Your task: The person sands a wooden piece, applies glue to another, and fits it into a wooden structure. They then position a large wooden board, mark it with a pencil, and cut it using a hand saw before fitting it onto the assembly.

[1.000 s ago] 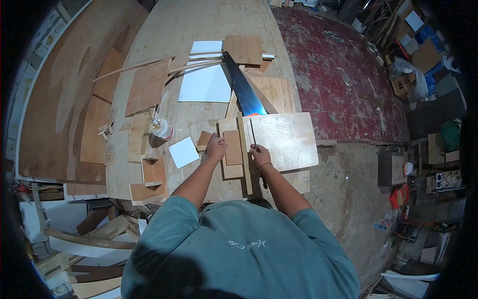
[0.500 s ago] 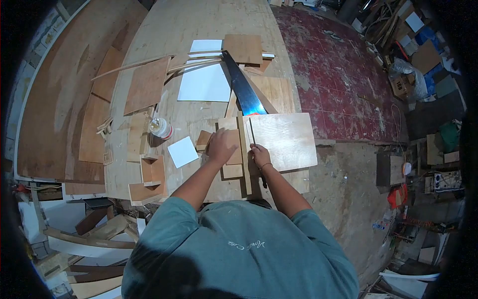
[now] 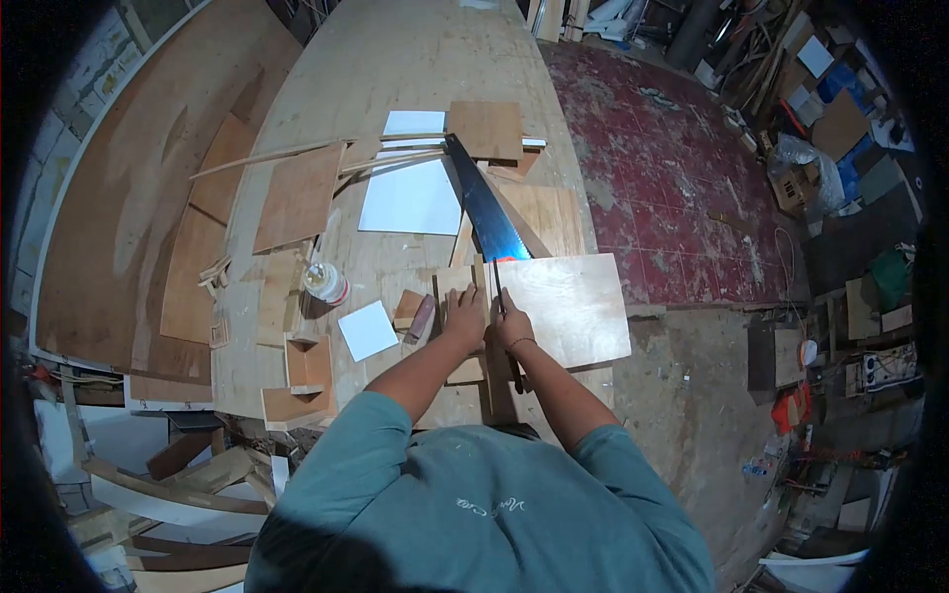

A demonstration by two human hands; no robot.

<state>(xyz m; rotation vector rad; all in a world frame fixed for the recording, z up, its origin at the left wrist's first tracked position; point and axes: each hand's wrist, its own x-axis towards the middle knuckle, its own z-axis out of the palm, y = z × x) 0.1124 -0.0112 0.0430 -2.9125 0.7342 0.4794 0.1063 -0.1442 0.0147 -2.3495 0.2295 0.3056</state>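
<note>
My left hand [image 3: 465,318] lies flat, fingers stretched forward, over small wood pieces and against a narrow wooden strip [image 3: 478,272]. My right hand [image 3: 512,324] is closed around a long, thin, dark tool [image 3: 498,282], its lower end showing below the wrist. The tool runs beside the strip, at the left edge of a pale plywood panel [image 3: 568,306]. Just left of my left hand lie a reddish-brown block [image 3: 422,318] and a small brown wood piece [image 3: 406,304]. Beyond my hands, a handsaw [image 3: 484,208] rests with its blade pointing away.
A glue jar [image 3: 326,284] and a white square [image 3: 367,331] stand to the left on the wooden table [image 3: 415,69]. A corner-shaped wood piece [image 3: 306,371] is near the front edge. Plywood sheets [image 3: 301,198] and thin sticks [image 3: 267,155] lie farther back.
My left hand has moved right to the strip, leaving the reddish-brown block uncovered. The right hand keeps its hold on the dark tool. The whole scene sits lower in view.
</note>
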